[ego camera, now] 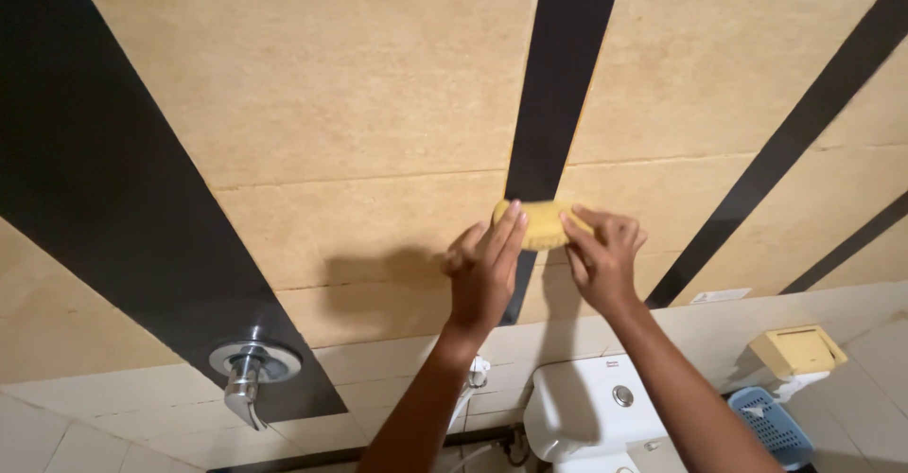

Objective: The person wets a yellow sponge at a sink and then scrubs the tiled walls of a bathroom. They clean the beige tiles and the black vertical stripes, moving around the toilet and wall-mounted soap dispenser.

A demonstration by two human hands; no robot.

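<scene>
Both my hands press a yellow sponge (539,222) flat against the beige tiled wall (359,123), right over a black vertical stripe (558,85). My left hand (484,270) holds the sponge's left end with its fingers stretched over it. My right hand (601,255) covers the right end, fingers bent on top. Only the sponge's middle and upper edge show between the hands.
A chrome tap (248,378) sticks out of the wall at lower left. Below my arms stand a white toilet cistern (582,407) with a round flush button, a hand sprayer (476,374), a beige paper holder (796,350) and a blue plastic basket (776,426).
</scene>
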